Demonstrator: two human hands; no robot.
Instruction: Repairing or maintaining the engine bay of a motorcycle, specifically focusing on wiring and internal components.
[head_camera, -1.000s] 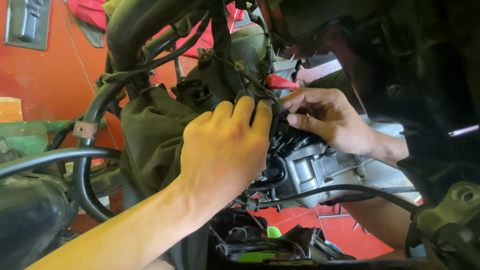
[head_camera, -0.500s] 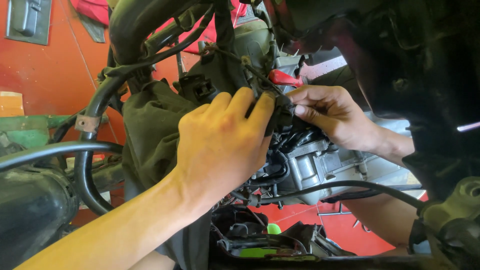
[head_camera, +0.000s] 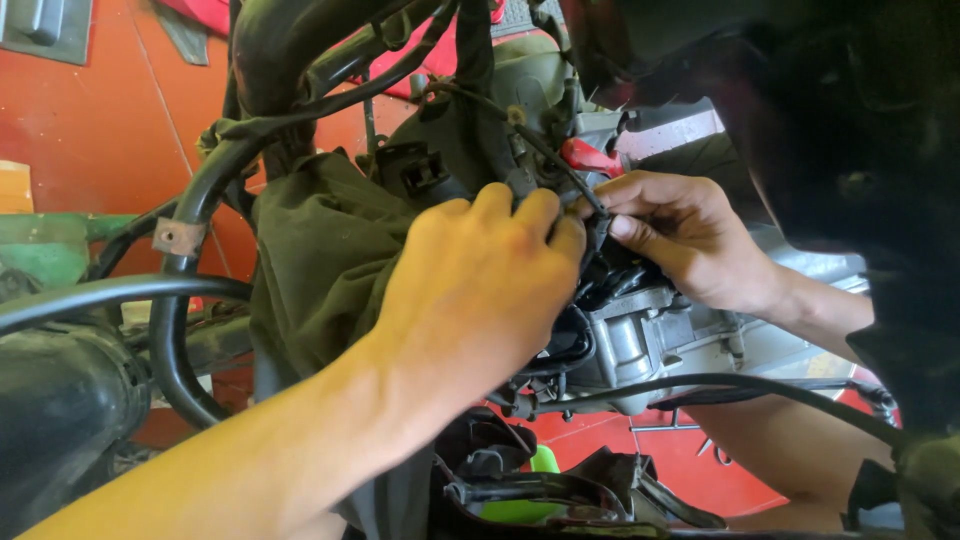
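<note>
Both my hands work on the engine area of a stripped motorcycle. My left hand (head_camera: 480, 275) reaches in from the lower left, fingers curled over a black part above the silver engine casing (head_camera: 640, 345). My right hand (head_camera: 685, 235) comes in from the right and pinches a small black connector (head_camera: 598, 232) between thumb and fingers, touching my left fingertips. A thin cable (head_camera: 545, 150) runs down to that spot. What my left fingers grip is hidden behind the hand. A red piece (head_camera: 590, 157) sits just above my right hand.
A dark olive cover (head_camera: 320, 250) hangs left of the engine. Black frame tubes and hoses (head_camera: 190, 260) curve at left, another black hose (head_camera: 740, 385) below the engine. An orange wall (head_camera: 90, 120) is behind. A green object (head_camera: 545, 462) lies low among black parts.
Both hands have stayed at the same spot on the engine; my right hand's fingers have shifted slightly toward the left hand and closed on the black connector. The view moved a little.
</note>
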